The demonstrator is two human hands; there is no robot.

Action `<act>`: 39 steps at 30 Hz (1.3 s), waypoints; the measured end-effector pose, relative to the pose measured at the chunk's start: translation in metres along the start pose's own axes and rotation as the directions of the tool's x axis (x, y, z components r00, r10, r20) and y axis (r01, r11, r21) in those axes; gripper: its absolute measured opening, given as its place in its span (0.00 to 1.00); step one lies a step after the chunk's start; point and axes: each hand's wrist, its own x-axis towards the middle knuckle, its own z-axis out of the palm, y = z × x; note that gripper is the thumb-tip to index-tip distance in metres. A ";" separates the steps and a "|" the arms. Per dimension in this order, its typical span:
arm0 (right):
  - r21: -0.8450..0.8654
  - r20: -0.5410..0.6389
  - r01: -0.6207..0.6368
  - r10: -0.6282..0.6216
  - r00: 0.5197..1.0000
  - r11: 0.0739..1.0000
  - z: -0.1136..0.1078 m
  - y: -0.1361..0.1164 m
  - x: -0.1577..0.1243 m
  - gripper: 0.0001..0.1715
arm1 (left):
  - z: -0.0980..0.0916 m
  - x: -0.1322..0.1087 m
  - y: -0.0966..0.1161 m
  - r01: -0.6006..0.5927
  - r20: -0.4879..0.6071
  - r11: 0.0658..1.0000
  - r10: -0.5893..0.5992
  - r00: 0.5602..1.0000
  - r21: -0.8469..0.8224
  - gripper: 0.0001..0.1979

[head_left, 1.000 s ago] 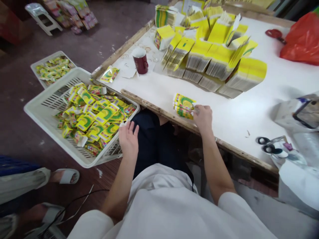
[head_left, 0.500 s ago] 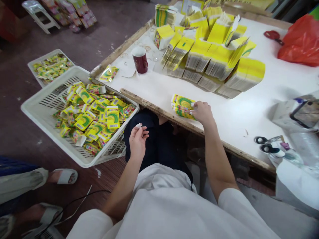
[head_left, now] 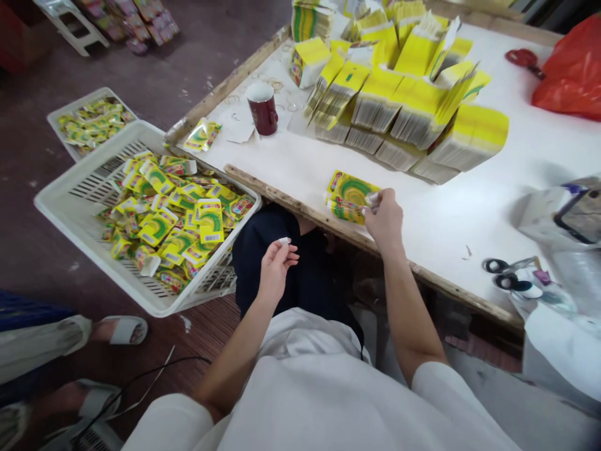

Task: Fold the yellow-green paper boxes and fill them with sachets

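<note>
My right hand (head_left: 385,216) is over the near table edge, its fingers closed on the right end of a flat yellow-and-green carton (head_left: 353,186). That carton is on top of a small pile of like cartons (head_left: 345,212) and sits askew to them. White coverings show on fingertips of this hand. My left hand (head_left: 277,266) hovers over my lap, fingers loosely curled and slightly apart, with a white covering at one fingertip. I see nothing held in it. Left of it, a white plastic basket (head_left: 61,188) holds many small filled yellow-green boxes (head_left: 157,225).
Rows of bundled flat yellow cartons (head_left: 380,100) stand on the white table (head_left: 300,160). A maroon mug (head_left: 263,113), a shiny packet (head_left: 201,134), scissors (head_left: 509,275) and a red bag (head_left: 570,75) are there too. Another person's sandalled foot (head_left: 129,330) is at lower left.
My left hand has moved right, closer to the table edge. The top carton under my right hand has shifted right and away from me over the pile. The view has shifted slightly.
</note>
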 end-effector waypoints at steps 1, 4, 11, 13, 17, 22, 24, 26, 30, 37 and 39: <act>0.088 -0.013 0.016 -0.015 1.000 0.996 -0.003 -0.004 -0.008 0.15 | 0.002 -0.002 -0.003 -0.010 0.047 1.000 0.009 0.999 0.012 0.20; 0.369 0.103 0.093 -0.140 0.985 0.925 -0.006 -0.022 -0.040 0.12 | 0.011 -0.005 -0.010 -0.120 0.208 0.992 0.127 0.970 -0.047 0.27; 0.709 0.512 -0.170 -0.334 0.791 0.684 0.028 -0.065 -0.126 0.13 | 0.036 -0.012 0.012 -0.282 0.178 0.929 0.328 0.928 -0.241 0.26; 0.739 0.494 -0.192 -0.325 0.807 0.646 0.030 -0.071 -0.138 0.12 | 0.039 -0.013 0.018 -0.329 0.061 0.903 0.358 0.932 -0.277 0.24; 0.602 0.419 -0.008 -0.307 0.854 0.799 0.021 -0.078 -0.141 0.07 | 0.039 -0.012 0.013 -0.394 -0.127 0.889 0.374 0.919 -0.235 0.23; 0.595 0.407 -0.008 -0.293 0.865 0.804 0.019 -0.075 -0.131 0.08 | 0.030 -0.012 -0.006 -0.415 -0.092 0.909 0.409 0.908 -0.050 0.25; 0.664 0.438 -0.101 -0.277 0.855 0.741 0.021 -0.073 -0.129 0.09 | 0.027 -0.011 -0.009 -0.409 -0.031 0.912 0.408 0.912 -0.023 0.27; 0.698 0.435 -0.128 -0.274 0.858 0.705 0.024 -0.071 -0.129 0.09 | 0.026 -0.010 -0.010 -0.402 0.026 0.915 0.402 0.915 -0.002 0.29; 0.667 0.382 -0.033 -0.304 0.873 0.744 0.028 -0.070 -0.131 0.08 | 0.026 -0.010 -0.009 -0.377 0.094 0.926 0.372 0.923 0.033 0.32; 0.791 0.534 -0.341 -0.302 0.790 0.508 0.035 -0.070 -0.139 0.19 | 0.034 -0.014 0.001 -0.302 0.021 0.942 0.308 0.951 -0.148 0.26; 0.781 0.533 -0.329 -0.292 0.794 0.531 0.039 -0.070 -0.144 0.22 | 0.035 -0.011 0.006 -0.318 -0.072 0.926 0.310 0.948 -0.203 0.26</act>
